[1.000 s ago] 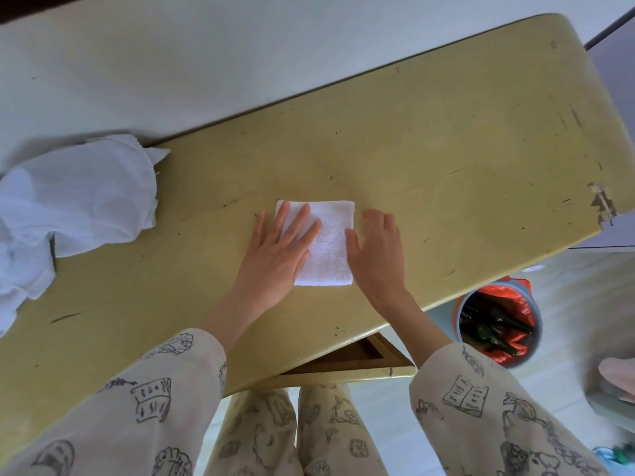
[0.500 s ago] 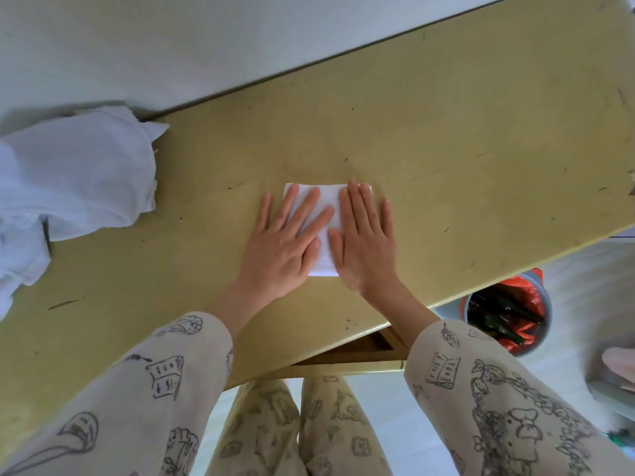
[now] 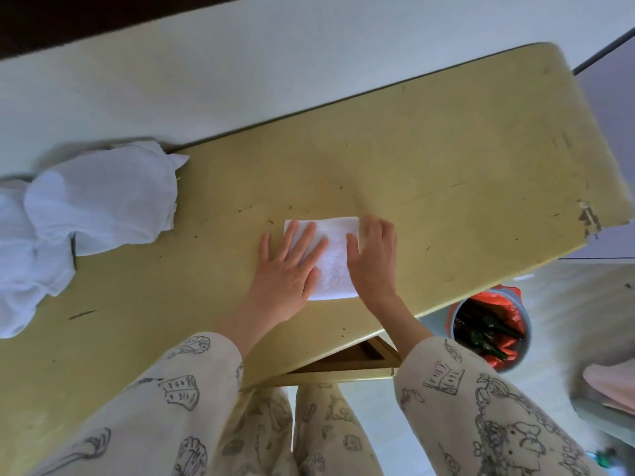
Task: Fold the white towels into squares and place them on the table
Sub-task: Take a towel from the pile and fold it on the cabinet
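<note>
A small folded white towel [image 3: 335, 255] lies flat on the yellow table [image 3: 446, 173] near its front edge. My left hand [image 3: 287, 269] presses on the towel's left half with straight, spread fingers. My right hand [image 3: 372, 259] lies along the towel's right edge, thumb on the cloth and fingers bent slightly over the side. A heap of loose white towels [image 3: 79, 214] sits at the table's left end, apart from both hands.
A grey bin [image 3: 491, 333] with a red liner and dark bottles stands on the floor under the table's right front edge. The table's right corner [image 3: 589, 216] is chipped. A white wall runs behind the table.
My right hand has slid from on top of the towel to its right edge, uncovering the middle of the cloth. My left hand stays pressed on the left half.
</note>
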A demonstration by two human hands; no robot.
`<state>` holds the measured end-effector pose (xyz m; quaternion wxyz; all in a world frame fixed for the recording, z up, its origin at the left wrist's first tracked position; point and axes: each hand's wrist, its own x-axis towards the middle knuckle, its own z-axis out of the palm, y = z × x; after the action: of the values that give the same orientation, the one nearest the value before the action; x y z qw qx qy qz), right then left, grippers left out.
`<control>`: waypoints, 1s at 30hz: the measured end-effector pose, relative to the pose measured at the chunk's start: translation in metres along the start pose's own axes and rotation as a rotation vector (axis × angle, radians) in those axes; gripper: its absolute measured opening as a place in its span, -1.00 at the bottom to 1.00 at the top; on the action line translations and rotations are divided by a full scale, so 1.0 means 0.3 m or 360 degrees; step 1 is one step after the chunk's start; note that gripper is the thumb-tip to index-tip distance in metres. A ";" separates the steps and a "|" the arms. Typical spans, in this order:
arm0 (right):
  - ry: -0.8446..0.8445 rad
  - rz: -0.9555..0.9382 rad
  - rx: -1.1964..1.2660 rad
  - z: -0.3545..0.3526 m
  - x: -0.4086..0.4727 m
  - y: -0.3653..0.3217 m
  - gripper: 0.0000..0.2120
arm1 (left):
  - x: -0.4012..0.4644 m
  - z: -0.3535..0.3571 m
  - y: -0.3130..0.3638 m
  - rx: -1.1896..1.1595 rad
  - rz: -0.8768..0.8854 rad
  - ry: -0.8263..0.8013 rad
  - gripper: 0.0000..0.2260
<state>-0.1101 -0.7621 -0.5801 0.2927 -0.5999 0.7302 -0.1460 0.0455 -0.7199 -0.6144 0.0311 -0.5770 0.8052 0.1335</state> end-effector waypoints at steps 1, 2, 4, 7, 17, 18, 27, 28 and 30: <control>-0.0016 0.0120 -0.0006 -0.002 0.003 -0.012 -0.63 | -0.019 -0.001 0.006 -0.0022 -0.0023 -0.0004 -0.56; -0.0079 0.0226 -0.0028 -0.003 0.005 -0.023 -0.65 | -0.037 -0.002 0.012 -0.0047 -0.0048 -0.0010 -0.56; -0.0233 0.0395 -0.0026 0.003 -0.004 -0.039 -0.64 | -0.072 -0.003 0.029 -0.0086 -0.0098 -0.0033 -0.55; -0.0320 0.0464 -0.0067 0.017 -0.041 -0.054 -0.60 | -0.110 -0.010 0.049 -0.0116 -0.0129 -0.0090 -0.56; -0.0565 0.0479 -0.0249 0.038 -0.080 -0.078 -0.64 | -0.189 -0.064 0.017 -0.0204 -0.0053 -0.0045 -0.57; -0.0596 0.0446 -0.0250 0.031 -0.088 -0.086 -0.62 | -0.200 -0.067 0.012 -0.0241 -0.0059 -0.0018 -0.60; -0.0838 0.0065 -0.0046 -0.065 -0.157 -0.220 -0.80 | -0.316 -0.166 -0.069 -0.0914 -0.0365 0.0222 -0.64; -0.0844 -0.0010 -0.0051 -0.074 -0.167 -0.251 -0.83 | -0.331 -0.191 -0.074 -0.1009 -0.0489 0.0238 -0.57; -0.0866 -0.0179 -0.0077 -0.094 -0.185 -0.319 -0.91 | -0.361 -0.243 -0.085 -0.1136 -0.0706 0.0226 -0.53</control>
<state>-0.0453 -0.7354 -0.4899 0.4551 -0.6634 0.5936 0.0218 0.1129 -0.6461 -0.5265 -0.1980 -0.7185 0.5650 0.3539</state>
